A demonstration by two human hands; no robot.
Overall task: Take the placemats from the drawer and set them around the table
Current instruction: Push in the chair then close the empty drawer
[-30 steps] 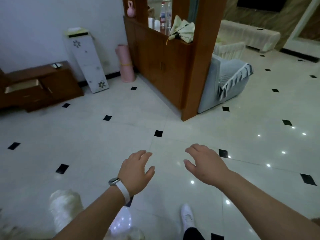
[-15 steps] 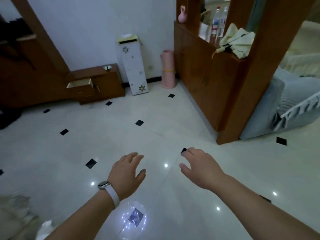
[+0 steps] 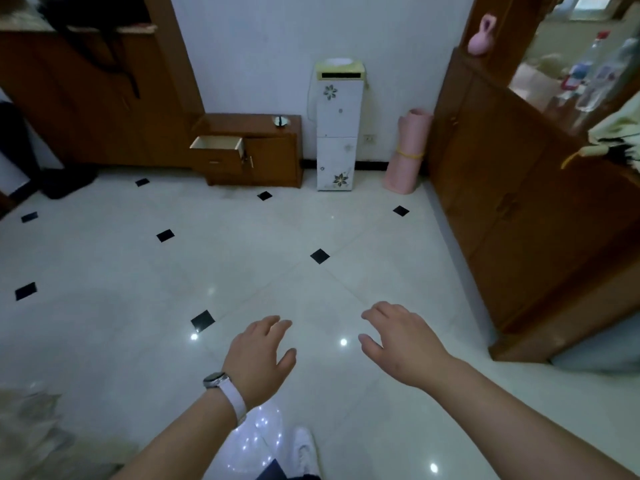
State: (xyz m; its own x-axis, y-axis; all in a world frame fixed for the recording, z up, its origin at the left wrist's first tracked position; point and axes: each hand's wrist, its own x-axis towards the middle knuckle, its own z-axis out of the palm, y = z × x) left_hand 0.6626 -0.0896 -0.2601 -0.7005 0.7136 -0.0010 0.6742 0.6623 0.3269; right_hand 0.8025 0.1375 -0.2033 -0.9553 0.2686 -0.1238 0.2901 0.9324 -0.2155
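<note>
Head: L hand [image 3: 258, 358], R hand [image 3: 405, 344] relaxed.

Tiled floor [image 3: 104, 271]: low cabinet [image 3: 273, 161], dispenser [image 3: 339, 133], pink roll [image 3: 407, 150].

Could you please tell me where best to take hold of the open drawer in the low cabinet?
Probably the top edge of the drawer front, hooked from above and in front: it stands pulled out of the low cabinet, so its rim is exposed. Any handle is too small to make out.
</note>
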